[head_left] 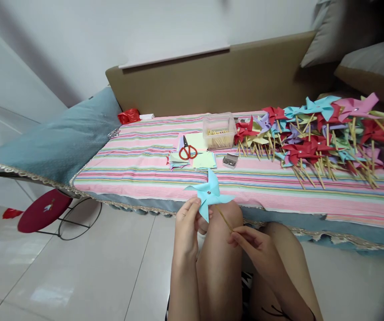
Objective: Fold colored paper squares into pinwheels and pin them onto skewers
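Observation:
A light blue paper pinwheel (pixel 212 195) with a pin at its centre is held up above my knees. My left hand (pixel 189 219) pinches one of its blades between thumb and fingers. Its thin wooden stick (pixel 224 218) slants down to the right, and my right hand (pixel 247 240) grips the stick's lower end. Beyond the pinwheel, on the striped cloth, lie scissors with red handles (pixel 188 150) on stacks of coloured paper (pixel 204 160). Beside these is a small open box of pins (pixel 230 160).
A clear plastic tub (pixel 219 133) holds wooden sticks behind the pin box. Many finished pinwheels (pixel 312 133) are heaped at the right of the striped cloth (pixel 138 156). A red plastic bag (pixel 129 116) lies back left; a red round stool (pixel 45 210) stands on the floor.

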### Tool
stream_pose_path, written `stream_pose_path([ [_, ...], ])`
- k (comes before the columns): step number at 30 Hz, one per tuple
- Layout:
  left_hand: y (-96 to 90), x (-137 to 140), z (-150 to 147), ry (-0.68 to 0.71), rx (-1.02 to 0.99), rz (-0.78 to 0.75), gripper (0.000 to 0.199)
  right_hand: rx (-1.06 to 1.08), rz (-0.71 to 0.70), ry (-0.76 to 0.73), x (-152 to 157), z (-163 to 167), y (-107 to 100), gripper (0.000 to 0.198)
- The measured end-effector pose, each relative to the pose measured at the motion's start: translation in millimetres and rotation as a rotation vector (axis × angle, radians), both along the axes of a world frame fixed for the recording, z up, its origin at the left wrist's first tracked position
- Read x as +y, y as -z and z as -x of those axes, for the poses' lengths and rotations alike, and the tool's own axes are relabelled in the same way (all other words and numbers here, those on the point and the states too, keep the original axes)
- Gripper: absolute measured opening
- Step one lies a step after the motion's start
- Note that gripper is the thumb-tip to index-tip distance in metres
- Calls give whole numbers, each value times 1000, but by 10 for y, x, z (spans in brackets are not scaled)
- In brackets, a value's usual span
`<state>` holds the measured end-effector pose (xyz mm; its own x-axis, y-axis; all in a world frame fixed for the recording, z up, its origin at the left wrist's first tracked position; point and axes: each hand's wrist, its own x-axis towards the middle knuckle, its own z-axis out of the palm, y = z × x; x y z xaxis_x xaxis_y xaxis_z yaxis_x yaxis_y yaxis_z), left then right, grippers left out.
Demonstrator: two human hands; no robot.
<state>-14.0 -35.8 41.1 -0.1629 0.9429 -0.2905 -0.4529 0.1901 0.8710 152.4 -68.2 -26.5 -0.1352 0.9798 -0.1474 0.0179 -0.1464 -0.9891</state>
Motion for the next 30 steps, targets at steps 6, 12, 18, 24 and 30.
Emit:
stream_pose_path([
  [6,-13,14,-17,72,-46,58,26,52,2,-52,-5,5,-47,22],
  [12,16,23,-25,58,-42,85,26,103,22,-72,0,14,-98,23],
  [18,47,34,-14,22,-49,103,27,105,28,-70,3,14,-91,23],
  [24,51,37,-62,75,-79,80,25,62,11,-89,-4,17,-85,25],
  [30,108,56,-175,19,-24,85,29,83,26,-72,-19,52,-113,26],
])
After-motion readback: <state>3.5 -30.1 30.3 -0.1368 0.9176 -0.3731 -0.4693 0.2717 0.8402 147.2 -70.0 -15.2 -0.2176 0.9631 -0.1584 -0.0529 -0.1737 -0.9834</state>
